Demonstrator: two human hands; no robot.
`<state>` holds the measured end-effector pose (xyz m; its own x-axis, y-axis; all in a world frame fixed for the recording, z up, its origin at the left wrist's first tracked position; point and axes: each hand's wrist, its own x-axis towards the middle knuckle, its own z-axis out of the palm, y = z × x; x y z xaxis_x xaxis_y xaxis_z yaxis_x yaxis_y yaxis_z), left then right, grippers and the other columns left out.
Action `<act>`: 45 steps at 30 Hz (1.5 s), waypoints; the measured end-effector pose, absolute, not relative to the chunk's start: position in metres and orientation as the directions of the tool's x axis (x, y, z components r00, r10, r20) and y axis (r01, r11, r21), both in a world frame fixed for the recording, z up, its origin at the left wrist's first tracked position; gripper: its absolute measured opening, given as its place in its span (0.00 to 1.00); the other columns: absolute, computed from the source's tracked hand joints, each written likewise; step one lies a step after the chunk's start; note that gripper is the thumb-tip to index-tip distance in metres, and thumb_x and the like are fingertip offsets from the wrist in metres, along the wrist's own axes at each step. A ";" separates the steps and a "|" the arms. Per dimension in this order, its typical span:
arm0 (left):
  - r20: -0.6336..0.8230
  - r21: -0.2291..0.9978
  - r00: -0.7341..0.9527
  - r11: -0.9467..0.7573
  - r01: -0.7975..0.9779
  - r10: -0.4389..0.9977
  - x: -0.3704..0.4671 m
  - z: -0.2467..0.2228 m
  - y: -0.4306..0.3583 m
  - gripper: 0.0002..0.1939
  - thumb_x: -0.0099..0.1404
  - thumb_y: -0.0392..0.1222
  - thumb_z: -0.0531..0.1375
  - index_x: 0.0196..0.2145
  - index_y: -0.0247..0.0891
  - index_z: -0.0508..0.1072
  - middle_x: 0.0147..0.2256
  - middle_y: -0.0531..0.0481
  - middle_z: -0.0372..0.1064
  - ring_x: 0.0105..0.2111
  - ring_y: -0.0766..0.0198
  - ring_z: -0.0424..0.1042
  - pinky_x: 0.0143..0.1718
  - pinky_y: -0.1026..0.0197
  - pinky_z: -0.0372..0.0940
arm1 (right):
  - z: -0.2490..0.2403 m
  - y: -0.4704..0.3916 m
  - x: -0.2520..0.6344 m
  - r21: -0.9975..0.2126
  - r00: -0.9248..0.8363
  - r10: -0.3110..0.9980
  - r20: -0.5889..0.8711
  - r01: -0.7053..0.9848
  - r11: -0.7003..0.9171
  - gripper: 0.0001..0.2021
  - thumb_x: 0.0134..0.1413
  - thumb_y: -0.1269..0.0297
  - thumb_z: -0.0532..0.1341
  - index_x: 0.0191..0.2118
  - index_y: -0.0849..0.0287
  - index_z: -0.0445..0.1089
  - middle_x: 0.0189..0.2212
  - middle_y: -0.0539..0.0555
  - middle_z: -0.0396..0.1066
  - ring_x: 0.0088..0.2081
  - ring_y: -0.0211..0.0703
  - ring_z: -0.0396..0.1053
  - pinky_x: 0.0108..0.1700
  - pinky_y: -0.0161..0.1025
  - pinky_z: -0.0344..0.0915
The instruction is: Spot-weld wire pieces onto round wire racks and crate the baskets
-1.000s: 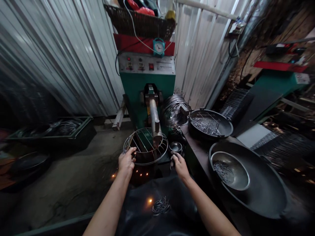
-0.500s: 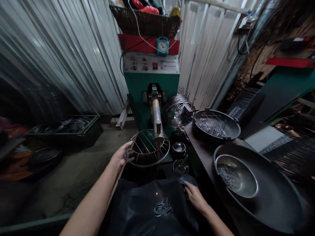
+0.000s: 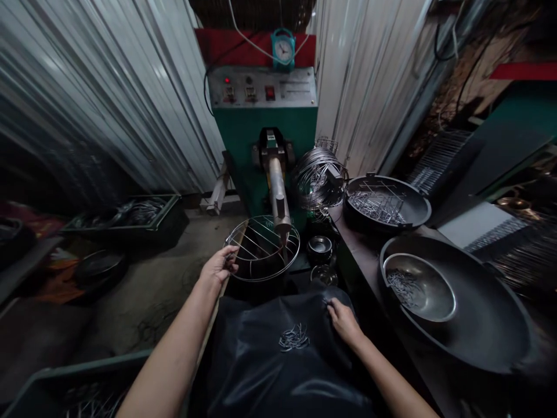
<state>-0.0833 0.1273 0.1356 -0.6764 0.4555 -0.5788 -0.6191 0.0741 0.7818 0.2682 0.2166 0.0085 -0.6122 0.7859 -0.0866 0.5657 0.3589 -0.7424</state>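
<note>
My left hand [image 3: 223, 264] has its fingers closed on the near left rim of a round wire rack [image 3: 248, 277], which sits under the metal arm [image 3: 278, 191] of a green machine [image 3: 261, 119]. Over the right side of the dark apron [image 3: 261, 348] on my lap is my right hand [image 3: 337, 312], fingers curled together. Whether it pinches something small cannot be made out. A small heap of short bent wires [image 3: 294, 338] lies on the apron between my forearms.
To the right, a black pan [image 3: 418, 212] and a steel bowl [image 3: 446, 290] hold wire pieces; the bowl sits inside a large dark pan [image 3: 491, 331]. Coiled wire [image 3: 319, 174] hangs beside the machine. Green crates [image 3: 174, 212] stand on the left.
The view has tipped downward, so the machine appears higher. My left fingers have closed in on the rack's rim. The orange spark over the apron is gone.
</note>
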 end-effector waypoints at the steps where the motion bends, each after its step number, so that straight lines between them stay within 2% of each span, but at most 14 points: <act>1: -0.563 0.784 -0.690 0.029 -0.620 0.455 -0.079 0.136 0.126 0.16 0.38 0.32 0.63 0.19 0.37 0.56 0.13 0.62 0.50 0.12 0.77 0.47 0.12 0.72 0.45 | 0.012 0.217 0.268 -0.792 -0.615 0.786 -0.065 0.511 0.334 0.10 0.53 0.62 0.50 0.31 0.58 0.67 0.26 0.54 0.70 0.31 0.45 0.68 0.35 0.38 0.62; 4: -0.494 0.803 -0.733 -0.077 -0.590 0.467 -0.065 0.134 0.125 0.19 0.35 0.32 0.64 0.18 0.38 0.54 0.13 0.64 0.46 0.12 0.79 0.43 0.12 0.73 0.40 | 0.033 0.216 0.258 -0.934 -0.583 0.806 -0.097 0.333 0.129 0.12 0.51 0.57 0.52 0.32 0.59 0.67 0.24 0.51 0.68 0.24 0.40 0.66 0.29 0.36 0.61; 6: -0.443 0.834 -0.780 -0.117 -0.539 0.442 -0.055 0.132 0.126 0.21 0.33 0.34 0.65 0.19 0.38 0.54 0.13 0.65 0.46 0.12 0.79 0.42 0.12 0.72 0.39 | 0.057 0.214 0.240 -0.983 -0.583 0.806 -0.102 0.184 0.009 0.14 0.52 0.54 0.53 0.36 0.60 0.66 0.24 0.51 0.68 0.21 0.37 0.64 0.27 0.35 0.61; 9: -0.370 0.878 -0.834 -0.138 -0.458 0.410 -0.041 0.128 0.131 0.21 0.32 0.36 0.66 0.22 0.38 0.57 0.15 0.65 0.49 0.13 0.79 0.43 0.13 0.71 0.38 | 0.092 0.209 0.204 -0.999 -0.629 0.777 0.020 -0.033 -0.001 0.14 0.53 0.53 0.54 0.38 0.59 0.63 0.30 0.52 0.70 0.25 0.37 0.67 0.31 0.35 0.64; 11: -0.338 0.895 -0.848 -0.138 -0.423 0.408 -0.034 0.126 0.133 0.21 0.33 0.38 0.66 0.24 0.37 0.60 0.15 0.65 0.49 0.13 0.78 0.44 0.13 0.71 0.39 | 0.105 0.206 0.180 -0.993 -0.669 0.736 0.104 -0.105 0.045 0.12 0.54 0.54 0.54 0.36 0.58 0.63 0.32 0.53 0.70 0.28 0.38 0.68 0.33 0.36 0.64; 14: -0.344 0.898 -0.855 -0.130 -0.420 0.388 -0.032 0.124 0.133 0.21 0.33 0.40 0.66 0.25 0.38 0.60 0.15 0.66 0.47 0.13 0.78 0.44 0.14 0.70 0.39 | 0.102 0.208 0.154 -0.985 -0.713 0.682 0.161 -0.077 0.152 0.09 0.54 0.58 0.53 0.35 0.57 0.63 0.30 0.51 0.69 0.25 0.36 0.67 0.30 0.34 0.63; 18: -0.344 0.899 -0.867 -0.140 -0.415 0.360 -0.036 0.122 0.131 0.22 0.33 0.40 0.66 0.26 0.38 0.60 0.16 0.65 0.50 0.14 0.78 0.46 0.14 0.71 0.41 | 0.088 0.214 0.145 -0.958 -0.740 0.659 0.137 0.069 0.277 0.06 0.53 0.63 0.52 0.32 0.57 0.63 0.18 0.46 0.63 0.20 0.36 0.63 0.25 0.32 0.59; 20: -0.326 0.907 -0.873 -0.139 -0.397 0.363 -0.039 0.121 0.130 0.22 0.34 0.41 0.65 0.27 0.38 0.60 0.17 0.64 0.51 0.14 0.78 0.47 0.14 0.71 0.42 | 0.092 0.215 0.145 -0.947 -0.735 0.665 0.129 0.108 0.303 0.05 0.53 0.64 0.52 0.31 0.57 0.63 0.16 0.45 0.61 0.19 0.36 0.62 0.24 0.32 0.58; 22: -0.315 0.913 -0.874 -0.132 -0.385 0.369 -0.040 0.120 0.131 0.21 0.35 0.41 0.65 0.27 0.38 0.60 0.17 0.64 0.51 0.14 0.78 0.47 0.14 0.71 0.42 | 0.103 0.215 0.146 -0.948 -0.729 0.670 0.140 0.097 0.304 0.06 0.54 0.63 0.52 0.32 0.57 0.63 0.18 0.45 0.63 0.19 0.35 0.62 0.24 0.32 0.59; 27: -0.337 0.885 -0.856 -0.178 -0.429 0.391 -0.039 0.117 0.128 0.21 0.35 0.39 0.65 0.27 0.38 0.59 0.17 0.65 0.48 0.14 0.78 0.46 0.14 0.71 0.42 | 0.124 0.212 0.145 -0.961 -0.668 0.704 0.241 -0.064 0.268 0.09 0.57 0.59 0.52 0.36 0.57 0.63 0.31 0.51 0.70 0.23 0.34 0.67 0.28 0.33 0.64; 33: -0.358 0.843 -0.828 -0.233 -0.486 0.432 -0.030 0.117 0.122 0.22 0.35 0.37 0.66 0.24 0.39 0.56 0.17 0.65 0.46 0.14 0.79 0.43 0.14 0.72 0.40 | 0.092 0.211 0.142 -0.949 -0.768 0.617 0.172 0.039 0.314 0.08 0.57 0.60 0.51 0.35 0.57 0.64 0.24 0.48 0.67 0.20 0.33 0.64 0.25 0.31 0.61; 40: -0.368 0.854 -0.832 -0.203 -0.479 0.415 -0.028 0.120 0.128 0.20 0.35 0.37 0.65 0.24 0.38 0.57 0.17 0.65 0.46 0.14 0.79 0.43 0.14 0.71 0.39 | 0.091 0.214 0.141 -0.986 -0.731 0.678 0.077 0.044 0.160 0.08 0.54 0.60 0.53 0.35 0.57 0.63 0.26 0.49 0.70 0.17 0.32 0.64 0.20 0.30 0.60; 45: -0.309 0.886 -0.845 -0.191 -0.422 0.436 -0.023 0.120 0.123 0.19 0.38 0.38 0.66 0.27 0.38 0.60 0.18 0.64 0.49 0.15 0.78 0.45 0.14 0.72 0.40 | 0.096 0.211 0.145 -0.987 -0.738 0.671 0.073 0.044 0.157 0.08 0.53 0.60 0.53 0.34 0.58 0.64 0.25 0.48 0.69 0.17 0.32 0.63 0.20 0.30 0.59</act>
<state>-0.0225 0.1226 0.1197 -0.8451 0.4365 -0.3087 -0.4222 -0.1908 0.8862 0.1453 0.2114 0.0960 -0.7380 0.6708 0.0734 0.0444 0.1568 -0.9866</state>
